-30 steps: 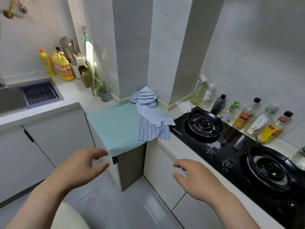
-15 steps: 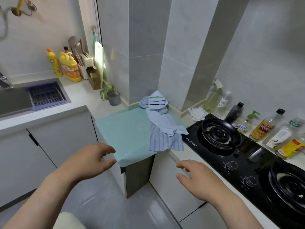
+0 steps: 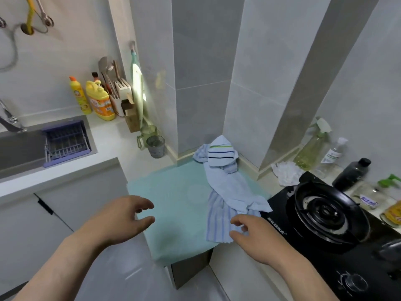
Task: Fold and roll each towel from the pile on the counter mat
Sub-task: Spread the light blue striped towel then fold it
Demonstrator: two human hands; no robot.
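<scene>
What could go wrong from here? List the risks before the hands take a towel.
1. The striped towel lies near the front edge of the mat; a tug by the right hand might slide it off the counter.
2. The pale blue towel overlaps it, so pulling one may drag the other along.
3. The pale blue towel's corner reaches the stove; spreading cloth could sweep it toward the burner.

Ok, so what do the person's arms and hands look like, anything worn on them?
The left forearm and right forearm are bare, with no sleeves in view. The left hand and right hand wear no gloves, and no watch, bracelet or ring shows.
</scene>
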